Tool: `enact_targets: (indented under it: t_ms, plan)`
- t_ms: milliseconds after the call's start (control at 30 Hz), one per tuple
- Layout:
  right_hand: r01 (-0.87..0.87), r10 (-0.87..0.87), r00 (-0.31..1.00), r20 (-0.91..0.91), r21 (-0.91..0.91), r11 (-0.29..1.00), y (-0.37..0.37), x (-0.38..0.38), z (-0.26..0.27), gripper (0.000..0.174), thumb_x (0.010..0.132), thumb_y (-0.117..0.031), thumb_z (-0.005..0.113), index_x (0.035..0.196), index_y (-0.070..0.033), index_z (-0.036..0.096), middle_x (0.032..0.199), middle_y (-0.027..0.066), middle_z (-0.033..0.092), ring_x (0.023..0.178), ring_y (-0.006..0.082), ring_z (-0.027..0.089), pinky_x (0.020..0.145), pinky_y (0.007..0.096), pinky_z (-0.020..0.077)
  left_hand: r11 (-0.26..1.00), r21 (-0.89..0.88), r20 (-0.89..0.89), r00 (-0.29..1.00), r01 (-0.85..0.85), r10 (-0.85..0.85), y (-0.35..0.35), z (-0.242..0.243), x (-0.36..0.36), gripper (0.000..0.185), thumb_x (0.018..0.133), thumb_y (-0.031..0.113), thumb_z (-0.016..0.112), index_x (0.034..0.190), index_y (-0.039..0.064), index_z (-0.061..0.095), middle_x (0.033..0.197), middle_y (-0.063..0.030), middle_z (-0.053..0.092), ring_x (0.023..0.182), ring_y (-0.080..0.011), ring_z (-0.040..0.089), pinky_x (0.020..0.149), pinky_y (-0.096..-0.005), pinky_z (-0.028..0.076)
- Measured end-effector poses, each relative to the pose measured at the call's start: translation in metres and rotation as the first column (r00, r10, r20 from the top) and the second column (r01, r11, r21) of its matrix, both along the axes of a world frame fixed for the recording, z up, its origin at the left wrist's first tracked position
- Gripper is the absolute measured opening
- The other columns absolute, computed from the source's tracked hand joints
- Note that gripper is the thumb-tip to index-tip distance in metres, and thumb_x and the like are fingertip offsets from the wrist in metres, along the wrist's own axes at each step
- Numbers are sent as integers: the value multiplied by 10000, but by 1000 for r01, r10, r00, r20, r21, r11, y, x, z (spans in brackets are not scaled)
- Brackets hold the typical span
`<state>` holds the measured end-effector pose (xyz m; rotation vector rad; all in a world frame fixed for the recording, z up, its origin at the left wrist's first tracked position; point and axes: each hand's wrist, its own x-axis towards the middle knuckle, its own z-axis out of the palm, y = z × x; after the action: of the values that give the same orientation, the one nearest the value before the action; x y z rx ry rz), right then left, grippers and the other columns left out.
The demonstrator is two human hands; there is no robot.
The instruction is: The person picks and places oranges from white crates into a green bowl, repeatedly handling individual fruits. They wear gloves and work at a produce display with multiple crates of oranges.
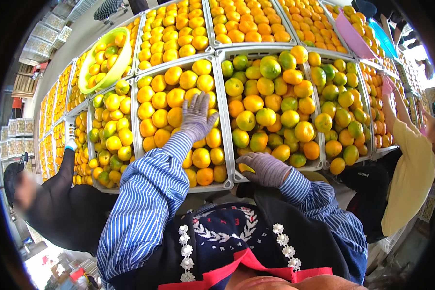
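My left hand, in a grey knit glove, lies with fingers spread on orange citrus fruits set in rows in a grey plastic crate. At the near left corner of the crate to its right, my right hand, gloved the same way, is curled around a yellow-orange citrus fruit. That crate holds a loose heap of mixed green and orange citrus fruits. The palm side of both hands is hidden.
More fruit-filled crates surround these two. A yellow-green basin of fruit rests on crates at the left; a pink basin and a blue one are at the upper right. A person in black works at left, another in yellow at right.
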<state>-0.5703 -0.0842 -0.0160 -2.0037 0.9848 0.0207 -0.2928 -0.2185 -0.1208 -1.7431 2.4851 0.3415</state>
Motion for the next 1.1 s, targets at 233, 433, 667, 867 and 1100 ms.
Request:
enact_targets:
  t_ms: [233, 433, 667, 867, 1100]
  plan:
    - [9, -9, 1000, -9, 24, 1000, 3, -11, -17, 458, 972, -325, 630, 1357, -78, 617, 1234, 172, 695, 1149, 376, 666, 990, 476, 527, 921, -373, -122, 990, -115, 75, -85, -16, 31, 658, 1029, 414, 558, 1549, 29, 436, 1614, -219, 417, 1490, -381, 407, 1252, -480, 307]
    - [-1, 2, 999, -35, 40, 999, 2, -4, -13, 461, 928, -337, 662, 1313, -82, 652, 1210, 157, 695, 1107, 353, 691, 945, 469, 535, 910, -415, -87, 995, 11, -52, -97, -38, 46, 602, 1047, 345, 515, 1524, -16, 444, 1611, -209, 423, 1500, -390, 386, 1261, -458, 304]
    - [28, -22, 997, -70, 78, 997, 2, -2, -9, 499, 921, -334, 662, 1351, -82, 653, 1117, 203, 744, 1067, 388, 713, 909, 477, 572, 893, -448, -196, 980, -54, -38, -100, -44, 50, 597, 1041, 336, 553, 1539, 28, 438, 1629, -213, 397, 1499, -389, 388, 1248, -476, 312]
    - [105, -90, 991, -104, 149, 983, 1, -13, -10, 479, 939, -340, 622, 1347, -95, 677, 1196, 171, 742, 1128, 374, 691, 959, 479, 541, 897, -440, -332, 937, -47, -113, -16, -18, 32, 517, 1058, 334, 539, 1465, 15, 536, 1600, -249, 428, 1485, -421, 399, 1228, -489, 325]
    - [188, -181, 966, -184, 24, 982, 0, -16, -15, 479, 984, -370, 599, 1401, -138, 640, 1266, 161, 720, 1178, 376, 666, 998, 476, 517, 922, -159, -127, 918, 354, -374, 166, 28, 9, 504, 934, 301, 701, 1368, 59, 619, 1640, -229, 365, 1511, -422, 340, 1260, -530, 233]
